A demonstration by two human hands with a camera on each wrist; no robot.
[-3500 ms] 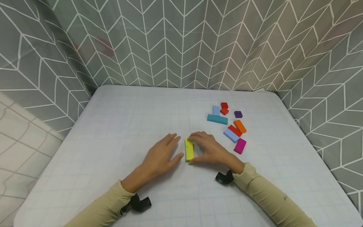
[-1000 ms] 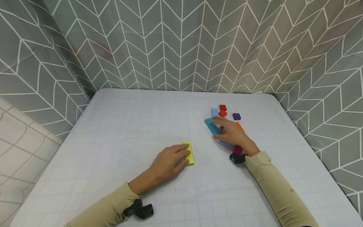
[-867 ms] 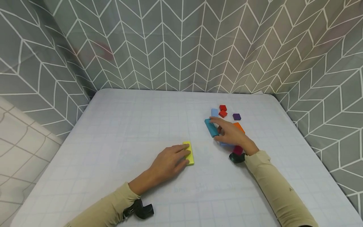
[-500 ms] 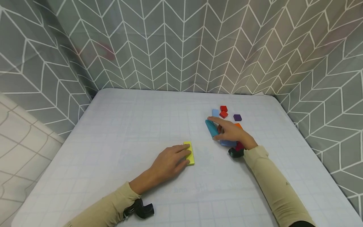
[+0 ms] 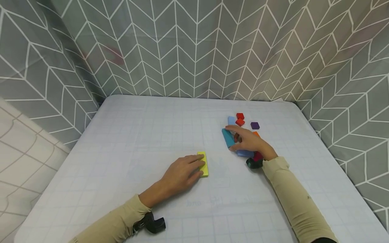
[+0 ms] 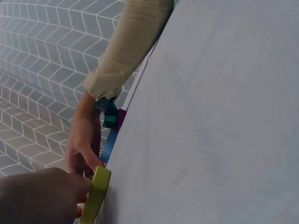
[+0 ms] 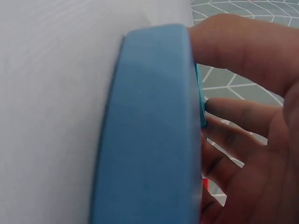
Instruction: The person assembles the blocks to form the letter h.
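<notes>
R hand (image 5: 250, 140) – thumb + fingers seem to pinch teal block (image 5: 228, 137) end to end, nr side of pale-blue block (image 5: 231, 120) | L hand (image 5: 180, 172) – fingers resting on yellow block (image 5: 206, 169), ctr table (image 5: 146, 131) | step: prob. securing teal | next move likely calls for firm pinch, thumb off blue block (image 5: 244, 153)

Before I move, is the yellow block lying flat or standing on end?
Lying flat: in the head view, the yellow block shows its broad face upward on the table, the left hand touching it.

Both khaki sleeves (image 5: 299, 199) end in loose cuffs (image 5: 275, 163) beside black wrist cameras (image 5: 155, 225).
</notes>
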